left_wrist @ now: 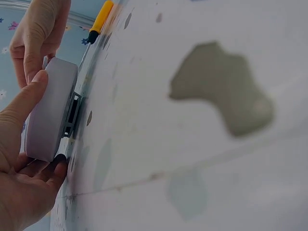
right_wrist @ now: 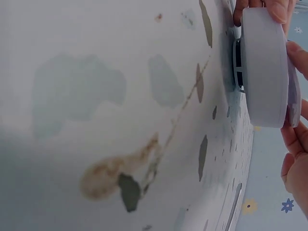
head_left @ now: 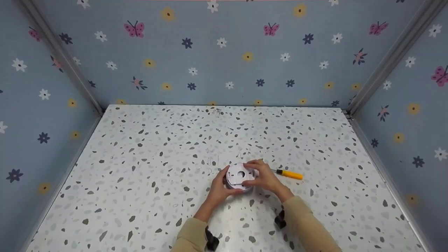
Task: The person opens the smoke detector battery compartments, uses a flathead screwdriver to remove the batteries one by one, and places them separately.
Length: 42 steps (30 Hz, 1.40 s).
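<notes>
A white round smoke detector (head_left: 229,184) lies face down on the table, its slotted dark vent (left_wrist: 72,115) towards the tabletop. My left hand (head_left: 218,189) grips its rim from the left, thumb on the near side and fingers round the far side. On its back is a thin white mounting plate (head_left: 235,179) with a round hole in the middle. My right hand (head_left: 264,178) pinches this plate between thumb and fingers from the right. In the right wrist view the plate (right_wrist: 293,91) sits slightly tilted against the detector's body (right_wrist: 264,67).
A screwdriver with a yellow handle (head_left: 292,174) lies on the table just right of my right hand. The speckled white tabletop (head_left: 140,168) is bounded by blue flowered panels (head_left: 224,52) at the back and both sides.
</notes>
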Motion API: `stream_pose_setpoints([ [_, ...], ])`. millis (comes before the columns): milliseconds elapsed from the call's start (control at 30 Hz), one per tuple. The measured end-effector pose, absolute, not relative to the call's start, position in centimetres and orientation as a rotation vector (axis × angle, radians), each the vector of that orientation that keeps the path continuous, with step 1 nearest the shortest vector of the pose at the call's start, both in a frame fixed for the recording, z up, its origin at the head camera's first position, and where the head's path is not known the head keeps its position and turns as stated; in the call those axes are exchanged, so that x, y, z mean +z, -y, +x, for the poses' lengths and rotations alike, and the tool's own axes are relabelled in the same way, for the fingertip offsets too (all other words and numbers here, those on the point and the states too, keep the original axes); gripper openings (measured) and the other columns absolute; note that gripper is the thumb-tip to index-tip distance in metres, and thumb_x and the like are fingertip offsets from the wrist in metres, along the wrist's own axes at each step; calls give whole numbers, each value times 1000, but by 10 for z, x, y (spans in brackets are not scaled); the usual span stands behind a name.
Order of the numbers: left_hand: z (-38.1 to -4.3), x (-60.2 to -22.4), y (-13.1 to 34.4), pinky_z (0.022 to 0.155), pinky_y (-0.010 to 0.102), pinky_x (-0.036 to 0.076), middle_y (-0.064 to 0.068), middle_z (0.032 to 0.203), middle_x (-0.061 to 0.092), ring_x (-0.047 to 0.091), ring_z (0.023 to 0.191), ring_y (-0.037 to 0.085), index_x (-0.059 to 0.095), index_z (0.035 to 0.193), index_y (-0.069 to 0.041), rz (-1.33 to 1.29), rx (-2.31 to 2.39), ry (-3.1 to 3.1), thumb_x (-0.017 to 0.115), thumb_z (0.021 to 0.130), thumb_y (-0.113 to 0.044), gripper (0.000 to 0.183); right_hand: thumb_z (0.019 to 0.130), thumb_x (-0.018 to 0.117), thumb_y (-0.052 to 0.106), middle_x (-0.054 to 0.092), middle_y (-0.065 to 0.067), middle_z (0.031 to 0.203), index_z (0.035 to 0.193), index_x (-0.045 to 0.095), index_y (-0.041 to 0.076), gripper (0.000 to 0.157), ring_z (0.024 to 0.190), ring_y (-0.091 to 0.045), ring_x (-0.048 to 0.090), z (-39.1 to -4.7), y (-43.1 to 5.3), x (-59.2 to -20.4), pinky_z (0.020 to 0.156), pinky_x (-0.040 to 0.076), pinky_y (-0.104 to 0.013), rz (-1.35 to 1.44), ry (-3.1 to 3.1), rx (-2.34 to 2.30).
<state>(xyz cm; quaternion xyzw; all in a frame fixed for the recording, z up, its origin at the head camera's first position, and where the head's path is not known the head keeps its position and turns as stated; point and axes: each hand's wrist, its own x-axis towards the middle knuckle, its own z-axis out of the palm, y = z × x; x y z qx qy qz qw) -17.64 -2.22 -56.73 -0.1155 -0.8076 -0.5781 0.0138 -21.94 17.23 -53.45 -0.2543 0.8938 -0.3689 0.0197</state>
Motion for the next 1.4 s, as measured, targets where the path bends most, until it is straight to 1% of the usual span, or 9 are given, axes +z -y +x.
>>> stream_pose_setpoints([
  [133, -176, -567, 22, 95, 36, 35, 20, 130, 40, 44, 113, 27, 31, 134, 3, -344, -1809, 2525, 80, 61, -28, 93, 65, 76, 38, 55, -7, 112, 115, 60, 7, 61, 103, -22, 47, -220, -174, -536, 89, 39, -41, -847, -2783, -1162],
  [267, -176, -567, 23, 97, 36, 33, 19, 131, 39, 41, 116, 27, 31, 134, 2, -326, -1805, 2540, 79, 60, -30, 94, 64, 75, 41, 58, -6, 109, 112, 61, 5, 61, 102, -22, 49, -219, -176, -538, 88, 40, -41, -874, -2791, -1204],
  [400, -177, -567, 23, 100, 35, 30, 18, 133, 38, 39, 119, 27, 31, 134, 1, -319, -1813, 2536, 80, 60, -31, 95, 63, 75, 43, 60, -4, 108, 109, 63, 7, 60, 104, -22, 50, -218, -179, -538, 93, 36, -44, -832, -2793, -1275],
  [600, -176, -567, 23, 89, 32, 40, 14, 127, 44, 48, 101, 20, 31, 135, 0, -306, -1836, 2538, 80, 59, -32, 95, 62, 75, 46, 60, -2, 107, 109, 64, 8, 61, 101, -18, 51, -212, -185, -537, 90, 40, -40, -780, -2794, -1303],
  [667, -176, -567, 23, 85, 31, 41, 12, 124, 46, 49, 96, 17, 31, 135, 0, -298, -1844, 2543, 80, 59, -33, 96, 62, 74, 46, 60, 0, 107, 109, 64, 9, 61, 100, -16, 51, -210, -188, -537, 90, 40, -38, -762, -2799, -1300],
  [767, -176, -566, 23, 85, 31, 41, 11, 123, 47, 49, 95, 16, 31, 135, -1, -278, -1865, 2548, 81, 57, -34, 98, 62, 75, 45, 61, 0, 107, 108, 64, 9, 60, 101, -16, 51, -207, -193, -537, 91, 39, -39, -756, -2804, -1314],
  [1000, -176, -565, 23, 90, 32, 38, 9, 124, 46, 48, 99, 16, 30, 136, -3, -246, -1895, 2568, 81, 56, -34, 100, 63, 75, 44, 60, -1, 108, 108, 64, 8, 59, 103, -19, 51, -198, -209, -535, 91, 38, -42, -710, -2813, -1309],
  [1267, -176, -565, 23, 88, 33, 39, 10, 120, 48, 50, 96, 18, 30, 136, -2, -233, -1897, 2576, 82, 55, -30, 100, 63, 76, 42, 59, -2, 111, 108, 63, 4, 61, 104, -20, 51, -189, -230, -536, 91, 39, -43, -672, -2816, -1310],
  [1400, -176, -565, 23, 93, 33, 36, 13, 126, 45, 48, 104, 20, 30, 136, -2, -226, -1899, 2578, 82, 55, -30, 100, 62, 76, 42, 59, -3, 111, 108, 63, 5, 61, 105, -22, 50, -185, -241, -536, 91, 38, -44, -636, -2831, -1286],
])
